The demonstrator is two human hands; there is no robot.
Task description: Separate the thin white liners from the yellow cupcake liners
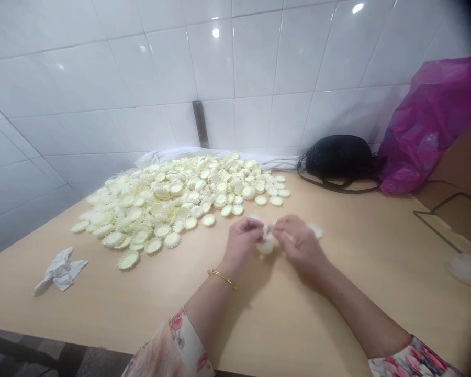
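Observation:
My left hand [241, 238] and my right hand [298, 242] meet over the middle of a light wooden table [337, 293]. Both have their fingers pinched on a small pale, ruffled disc-shaped piece [267, 244] held between them just above the tabletop. Another pale piece [316, 230] peeks out behind my right hand. A big heap of cream-coloured scalloped discs [180, 196] lies spread out to the far left of my hands. A thin gold bangle sits on my left wrist.
A crumpled white scrap [60, 270] lies near the table's left front edge. A black bag [339, 157] and a magenta plastic bag [427, 125] rest against the tiled wall at back right. Something white and fluffy [469, 268] sits at the right edge.

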